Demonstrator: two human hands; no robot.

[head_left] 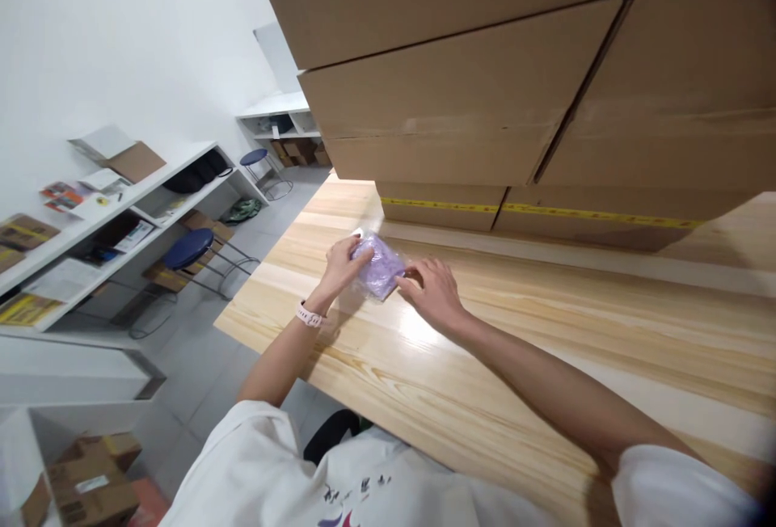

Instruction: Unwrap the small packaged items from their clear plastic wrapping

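A small purple item in a clear plastic bag lies on the light wooden table. My left hand grips the bag's left edge, fingers curled over it. On the bag's right edge rests my right hand, fingertips pressing down on the plastic. A white watch band sits on my left wrist. Both arms reach forward from white sleeves.
Large cardboard boxes are stacked at the back of the table, just beyond the bag, some with yellow tape. To the left stand white shelves with papers and boxes, and two blue stools. More cardboard boxes lie on the floor at lower left.
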